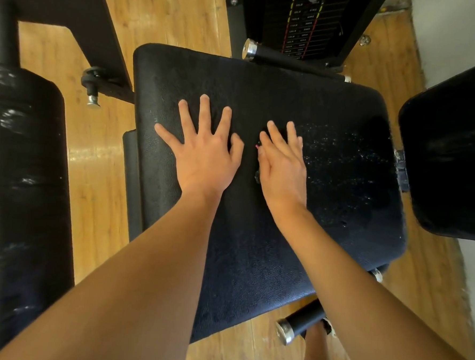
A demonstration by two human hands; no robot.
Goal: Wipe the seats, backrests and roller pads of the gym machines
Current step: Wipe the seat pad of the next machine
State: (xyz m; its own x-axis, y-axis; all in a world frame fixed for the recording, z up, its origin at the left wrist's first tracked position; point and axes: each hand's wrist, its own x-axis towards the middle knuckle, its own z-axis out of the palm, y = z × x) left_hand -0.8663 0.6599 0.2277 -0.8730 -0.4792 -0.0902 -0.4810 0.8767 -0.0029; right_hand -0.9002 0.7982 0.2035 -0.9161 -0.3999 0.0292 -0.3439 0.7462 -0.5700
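hiding something dark (258, 177), hands (284, 168) on seat (264, 84)

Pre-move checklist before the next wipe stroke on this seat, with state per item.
1. Left hand flat on the seat, fingers spread: ok.
2. Right hand flat on the seat, fingers straight: ok.
3. Cloth under the right hand: cannot tell; only a dark shape and a pink speck show at its edge.
4. Seat wiped dry: not ok; droplets lie beside the right hand, toward the backrest.
5. Backrest wiped: cannot tell.
6. Roller pad wiped: cannot tell; shiny streaks only.
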